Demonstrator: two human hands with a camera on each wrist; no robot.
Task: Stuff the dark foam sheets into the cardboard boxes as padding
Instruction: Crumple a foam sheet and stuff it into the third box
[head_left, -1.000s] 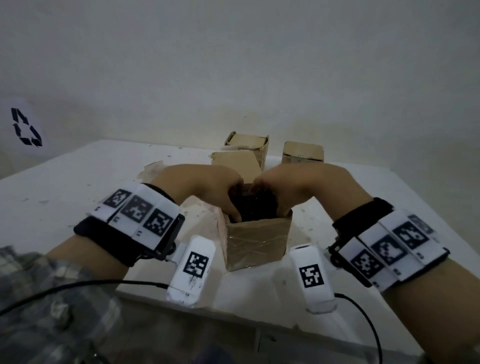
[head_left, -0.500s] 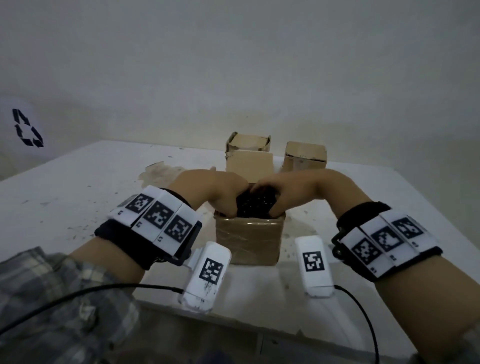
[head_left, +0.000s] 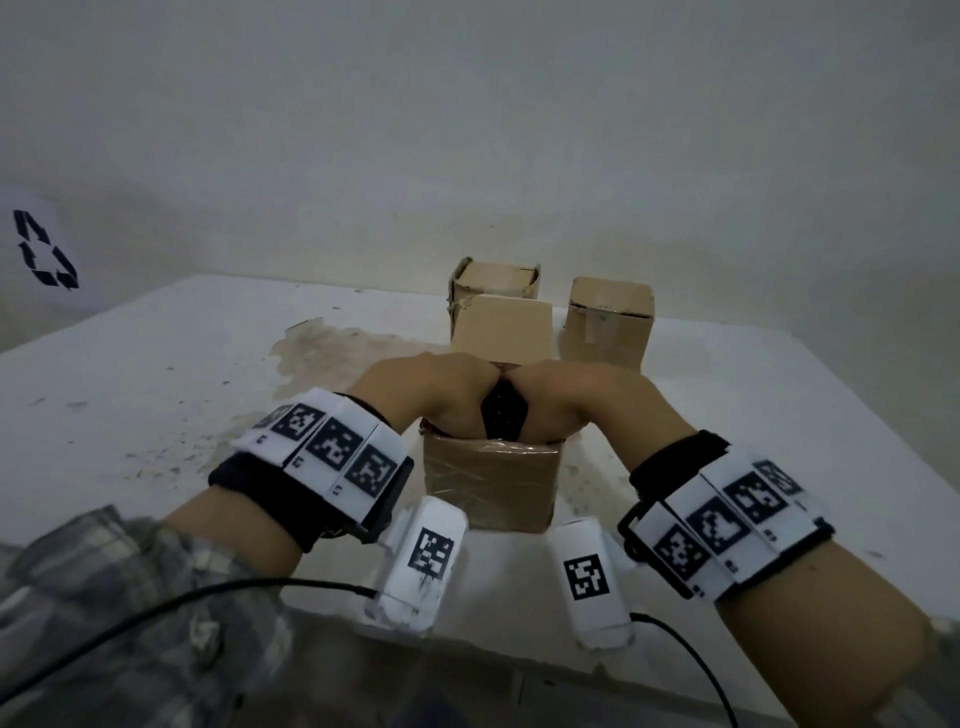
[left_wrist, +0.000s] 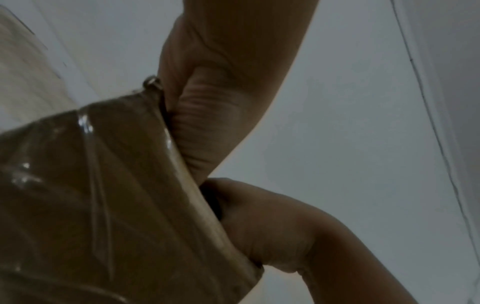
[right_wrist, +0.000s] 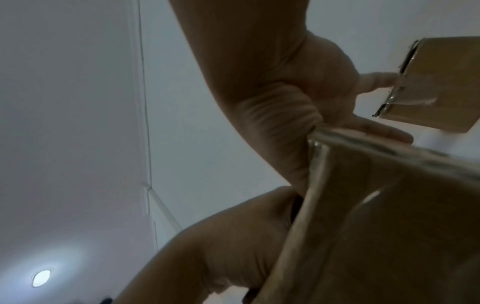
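An open, tape-wrapped cardboard box (head_left: 491, 483) stands on the white table (head_left: 156, 395) near its front edge. A wad of dark foam sheet (head_left: 504, 421) sticks up out of it. My left hand (head_left: 441, 395) and right hand (head_left: 563, 400) flank the foam with knuckles touching above it. Their fingers bend down into the box and squeeze the foam between them, fingertips hidden inside. The left wrist view shows my left hand (left_wrist: 207, 107) tucked behind the box wall (left_wrist: 103, 185). In the right wrist view my right hand (right_wrist: 298, 115) goes over the box rim (right_wrist: 389, 148), two fingers lying past it.
The box's rear flap (head_left: 501, 327) stands up behind my hands. Two more cardboard boxes stand behind it, one at the back centre (head_left: 496, 278) and one at the back right (head_left: 608, 325). A brownish stain (head_left: 332, 348) marks the tabletop at left. The wall is close behind.
Both hands have drawn together until the knuckles touch and have pushed lower. Less foam shows above the box rim than one second ago.
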